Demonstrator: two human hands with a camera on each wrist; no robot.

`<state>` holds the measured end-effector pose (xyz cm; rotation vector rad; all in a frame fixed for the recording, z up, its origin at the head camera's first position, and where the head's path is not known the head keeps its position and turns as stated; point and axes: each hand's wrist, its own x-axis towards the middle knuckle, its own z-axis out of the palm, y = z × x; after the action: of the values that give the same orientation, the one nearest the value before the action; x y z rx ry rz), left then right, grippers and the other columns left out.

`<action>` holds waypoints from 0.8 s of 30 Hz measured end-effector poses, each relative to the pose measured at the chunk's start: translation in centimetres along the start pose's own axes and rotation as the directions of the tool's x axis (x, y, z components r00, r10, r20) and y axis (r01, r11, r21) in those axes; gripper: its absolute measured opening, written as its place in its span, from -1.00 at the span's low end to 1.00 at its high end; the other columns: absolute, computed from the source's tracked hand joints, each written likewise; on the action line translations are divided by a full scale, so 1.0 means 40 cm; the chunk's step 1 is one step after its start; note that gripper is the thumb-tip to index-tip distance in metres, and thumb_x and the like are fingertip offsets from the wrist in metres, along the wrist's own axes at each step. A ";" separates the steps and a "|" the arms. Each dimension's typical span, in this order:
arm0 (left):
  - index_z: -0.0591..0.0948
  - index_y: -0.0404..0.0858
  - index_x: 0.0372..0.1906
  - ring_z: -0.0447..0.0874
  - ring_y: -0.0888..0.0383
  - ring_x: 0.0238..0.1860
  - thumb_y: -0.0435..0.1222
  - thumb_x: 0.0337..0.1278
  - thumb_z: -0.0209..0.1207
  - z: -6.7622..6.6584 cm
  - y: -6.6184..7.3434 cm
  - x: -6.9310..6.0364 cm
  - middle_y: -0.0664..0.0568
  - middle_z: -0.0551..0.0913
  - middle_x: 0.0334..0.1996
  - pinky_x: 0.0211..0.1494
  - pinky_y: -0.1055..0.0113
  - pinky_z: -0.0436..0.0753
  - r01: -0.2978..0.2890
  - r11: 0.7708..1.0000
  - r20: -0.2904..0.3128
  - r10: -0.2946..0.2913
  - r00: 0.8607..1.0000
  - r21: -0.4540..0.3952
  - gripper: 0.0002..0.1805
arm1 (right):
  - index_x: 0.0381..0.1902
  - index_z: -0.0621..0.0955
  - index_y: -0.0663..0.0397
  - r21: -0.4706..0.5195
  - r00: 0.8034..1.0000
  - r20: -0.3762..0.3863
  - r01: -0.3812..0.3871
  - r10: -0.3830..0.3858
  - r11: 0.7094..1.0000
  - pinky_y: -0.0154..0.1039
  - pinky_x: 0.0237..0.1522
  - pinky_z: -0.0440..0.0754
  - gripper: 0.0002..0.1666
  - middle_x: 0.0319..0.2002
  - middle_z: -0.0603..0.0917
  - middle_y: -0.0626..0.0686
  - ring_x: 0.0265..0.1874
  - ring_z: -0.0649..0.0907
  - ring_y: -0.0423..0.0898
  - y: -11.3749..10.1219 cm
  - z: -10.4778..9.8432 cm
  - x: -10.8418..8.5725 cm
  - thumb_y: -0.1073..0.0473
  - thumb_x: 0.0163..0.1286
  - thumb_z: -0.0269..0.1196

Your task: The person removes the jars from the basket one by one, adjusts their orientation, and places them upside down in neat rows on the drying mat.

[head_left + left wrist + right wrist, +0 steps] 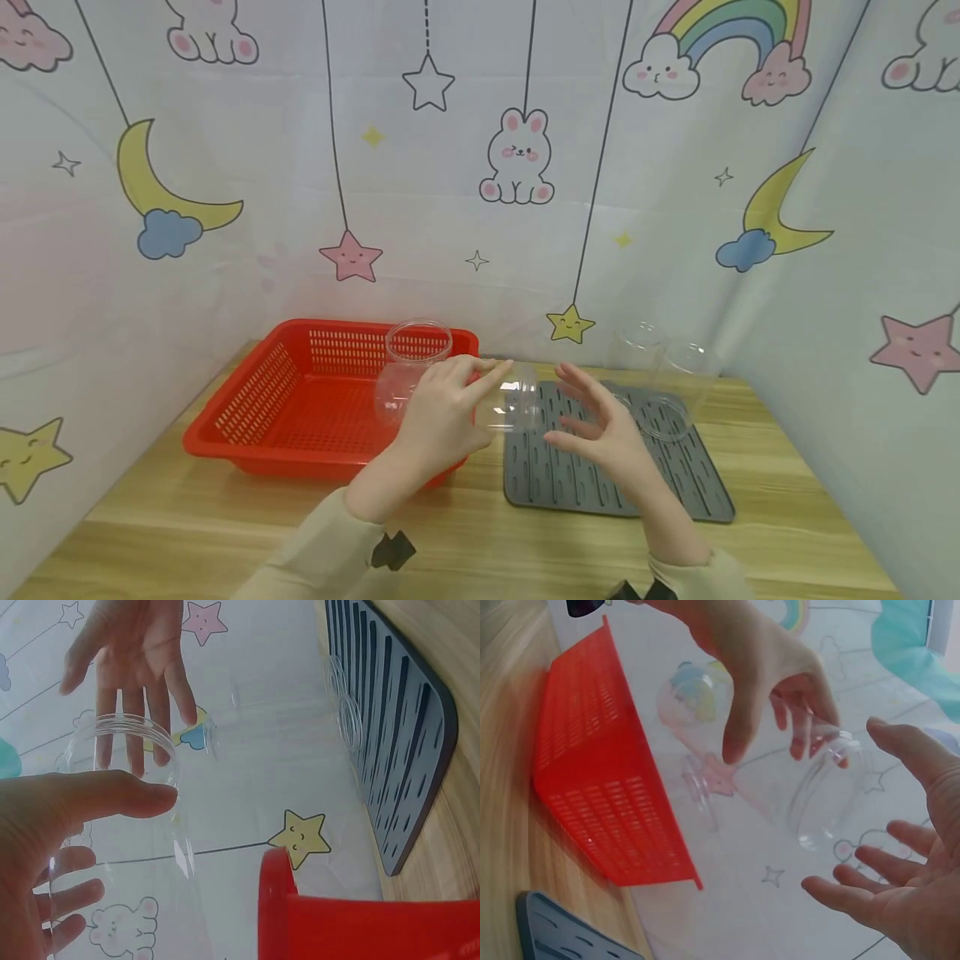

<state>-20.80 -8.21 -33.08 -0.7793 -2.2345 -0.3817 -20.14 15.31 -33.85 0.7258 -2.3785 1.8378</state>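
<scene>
My left hand (pixel 442 408) grips a clear jar (pixel 512 404) between thumb and fingers, at the right end of the red basket (pixel 217 437). The jar lies on its side in the air, its round mouth (pixel 829 787) toward my right hand. Apart from the jar, my right hand (pixel 611 429) hovers over the grey mat with fingers spread and nothing in them. Another clear jar (pixel 419 340) stands in the basket behind my left hand, its lower part hard to make out. Two more clear jars (pixel 678 387) stand on the back right of the mat.
The grey ridged drying mat (pixel 558 479) lies to the right of the basket on a wooden table (pixel 480 542). A white curtain (pixel 480 225) printed with stars, moons and rabbits rises behind the table and along both sides.
</scene>
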 end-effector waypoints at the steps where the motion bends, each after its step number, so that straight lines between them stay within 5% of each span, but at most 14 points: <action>1: 0.60 -0.09 0.21 0.59 0.05 0.00 -0.26 -0.47 0.60 0.004 0.005 -0.001 0.00 0.63 -0.05 0.12 0.11 0.61 -0.009 1.000 0.003 0.009 1.000 0.007 -0.15 | 0.49 0.21 0.06 0.003 1.000 0.016 -0.008 0.008 1.000 0.02 0.22 0.55 -0.01 0.48 0.24 0.15 0.44 0.27 0.21 0.004 0.005 0.002 0.31 0.17 0.42; 6: 0.62 -0.06 0.19 0.58 0.07 0.02 -0.27 -0.46 0.58 0.022 0.024 -0.006 0.03 0.63 -0.03 0.09 0.18 0.60 -0.044 0.998 0.030 0.042 0.999 0.049 -0.18 | 0.51 0.16 0.06 0.037 0.996 0.074 -0.056 0.053 0.998 0.12 0.24 0.52 0.02 0.50 0.17 0.19 0.46 0.21 0.26 0.021 0.021 0.005 0.29 0.18 0.41; 15: 0.63 -0.08 0.18 0.59 0.07 0.03 -0.38 -0.35 0.46 0.035 0.041 -0.011 0.03 0.63 0.01 0.15 0.20 0.59 -0.059 0.998 0.043 0.058 0.997 0.035 -0.27 | 0.46 0.27 0.08 0.055 0.993 0.059 -0.104 0.101 0.993 -0.08 0.12 0.65 -0.13 0.46 0.25 0.20 0.39 0.30 0.28 0.044 0.024 0.004 0.28 0.23 0.37; 24: 0.39 -0.15 0.39 0.48 0.04 0.25 -0.06 -0.47 0.63 0.039 0.051 -0.008 -0.02 0.52 0.24 0.38 0.07 0.45 0.003 0.998 0.130 0.004 0.991 -0.056 0.10 | 0.43 0.32 0.09 0.060 0.997 0.015 -0.074 0.073 0.995 -0.13 0.10 0.66 -0.17 0.43 0.29 0.19 0.38 0.30 0.25 0.050 0.014 -0.001 0.33 0.23 0.36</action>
<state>-20.18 -6.01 -34.31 -0.8561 -2.3537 -0.4059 -20.76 15.15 -35.83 0.6655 -2.3984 1.9470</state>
